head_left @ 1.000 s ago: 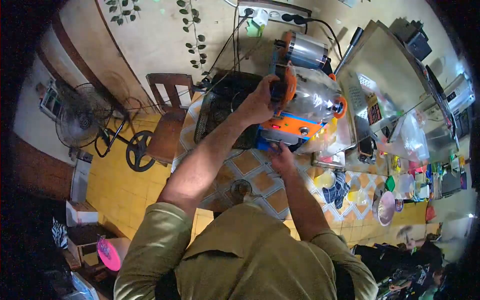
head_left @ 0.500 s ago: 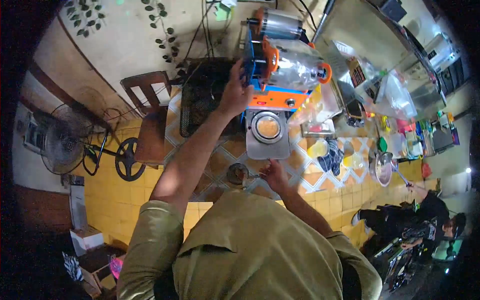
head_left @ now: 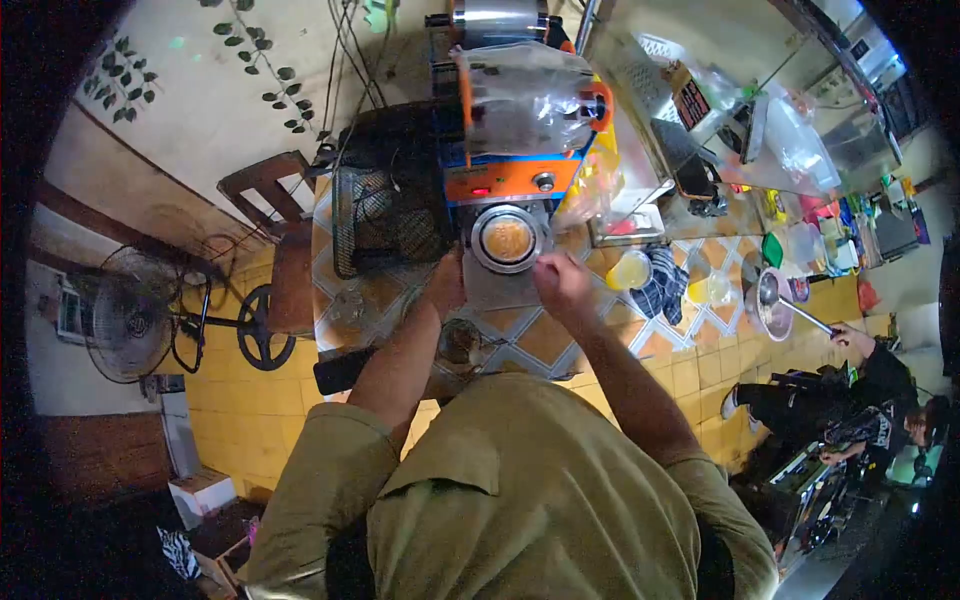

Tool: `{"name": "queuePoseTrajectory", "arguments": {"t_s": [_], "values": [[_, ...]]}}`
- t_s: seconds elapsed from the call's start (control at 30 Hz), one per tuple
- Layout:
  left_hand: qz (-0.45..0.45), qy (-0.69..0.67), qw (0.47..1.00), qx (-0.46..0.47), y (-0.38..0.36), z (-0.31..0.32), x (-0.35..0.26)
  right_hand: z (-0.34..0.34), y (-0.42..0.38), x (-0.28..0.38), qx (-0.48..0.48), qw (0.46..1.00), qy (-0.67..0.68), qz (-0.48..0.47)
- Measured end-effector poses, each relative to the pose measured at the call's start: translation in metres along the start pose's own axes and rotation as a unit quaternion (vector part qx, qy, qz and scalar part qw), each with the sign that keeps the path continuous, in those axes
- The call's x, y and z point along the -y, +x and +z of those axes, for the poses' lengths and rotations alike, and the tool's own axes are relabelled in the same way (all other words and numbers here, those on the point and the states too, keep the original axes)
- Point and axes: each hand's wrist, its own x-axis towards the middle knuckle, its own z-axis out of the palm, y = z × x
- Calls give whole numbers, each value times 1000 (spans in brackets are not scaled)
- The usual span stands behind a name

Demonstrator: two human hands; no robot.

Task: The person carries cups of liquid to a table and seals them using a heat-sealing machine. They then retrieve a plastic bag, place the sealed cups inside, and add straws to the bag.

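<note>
An orange and blue cup sealing machine [head_left: 515, 177] stands on the tiled table, a roll of clear film [head_left: 530, 100] mounted on it. Its grey sliding tray [head_left: 500, 293] sticks out toward me. A metal ring on the tray surrounds a round opening with orange-brown contents [head_left: 508, 239]. Beside the tray's left edge is my left hand [head_left: 447, 283], its fingertips mostly hidden. My right hand [head_left: 565, 285] is closed at the tray's right edge, near the ring. Close to my body, between my forearms, a clear round container [head_left: 461, 342] rests on the table.
A black mesh basket [head_left: 385, 220] sits left of the machine. To the right are a yellow cup [head_left: 629, 270] and a dark checked cloth [head_left: 660, 288]. A wooden chair [head_left: 285, 250] and a fan [head_left: 130, 310] stand left. Another person [head_left: 880, 400] holds a long-handled tool over a basin [head_left: 768, 305].
My left hand has come down from the machine's upper left side to the tray's left edge. My right hand has moved from the tray's front to its right edge. The view has shifted.
</note>
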Motion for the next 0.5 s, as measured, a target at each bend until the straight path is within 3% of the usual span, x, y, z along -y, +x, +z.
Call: {"name": "queuePoseTrajectory", "arguments": {"t_s": [0.07, 0.13, 0.3, 0.37, 0.4, 0.43, 0.47, 0.5], "values": [[4, -7, 1000, 26, 3, 7, -1, 12, 29, -2, -23, 998, -46, -37], [0, -13, 1000, 22, 6, 9, 0, 20, 47, 2, 36, 990, -134, -36], [9, -38, 999, 0, -1, 7, 1, 33, 56, -1, 64, 982, -162, -78], [8, -97, 995, -19, -4, -7, 1, 12, 67, 29, 189, 974, -125, 8], [-26, -242, 970, 24, 9, -30, 7, 3, 65, 36, 144, 982, -118, -35], [-25, -57, 997, -48, 8, -24, 2, -2, 62, 39, 98, 986, -113, -78], [-16, 132, 985, -112, 2, -4, -5, 2, 59, 37, 93, 986, -125, -60], [83, 262, 959, -75, -43, 57, -13, 9, 59, 32, 76, 987, -128, -62]]}}
